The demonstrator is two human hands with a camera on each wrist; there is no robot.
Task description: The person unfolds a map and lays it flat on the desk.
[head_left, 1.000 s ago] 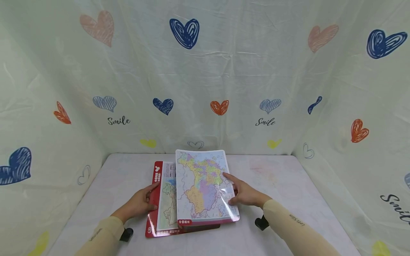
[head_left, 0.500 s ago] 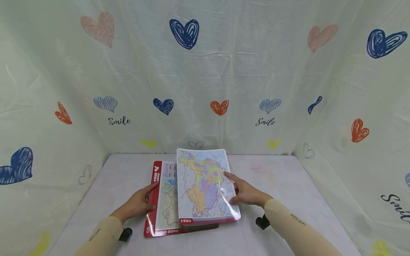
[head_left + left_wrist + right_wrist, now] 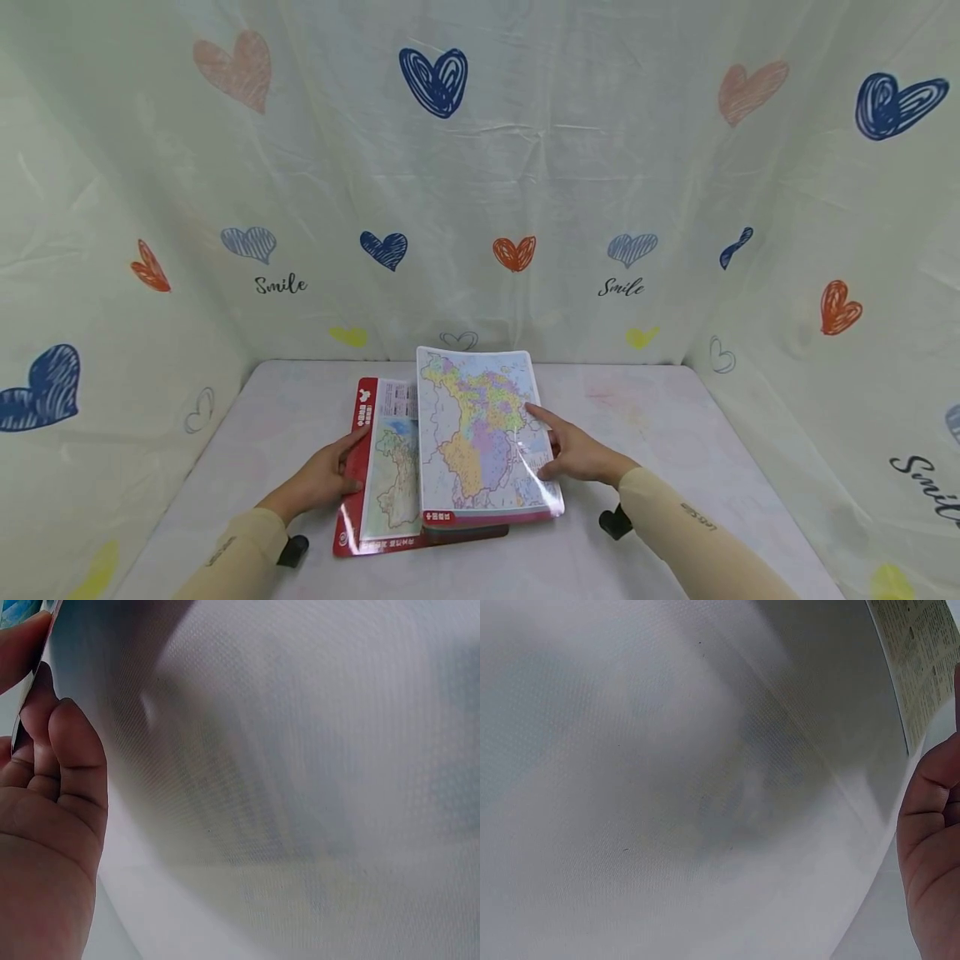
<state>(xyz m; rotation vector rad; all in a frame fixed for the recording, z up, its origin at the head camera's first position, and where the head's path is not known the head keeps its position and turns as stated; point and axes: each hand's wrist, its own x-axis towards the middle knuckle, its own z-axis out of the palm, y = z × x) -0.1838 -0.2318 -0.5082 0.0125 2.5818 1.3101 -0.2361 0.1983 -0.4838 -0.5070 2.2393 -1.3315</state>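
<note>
Upper map (image 3: 483, 433), label "中国": right hand (image 3: 581, 455) grips edge | red-edged map (image 3: 392, 479): left hand (image 3: 317, 480) pinches | curtain (image 3: 480, 167): "Smile"

my bare left hand (image 3: 51, 825), fingers curled, grips the edge of a thin, blue-printed sheet (image 3: 19, 610) near a broad, white, finely textured surface (image 3: 315, 787) crossed by soft shadow.

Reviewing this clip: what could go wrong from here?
The upper map overlaps the red-edged map, so pulling either could drag or scrape the other.

The left hand and right hand each hold one sheet by a side edge only; the glossy sheets might slip or bend.
</note>
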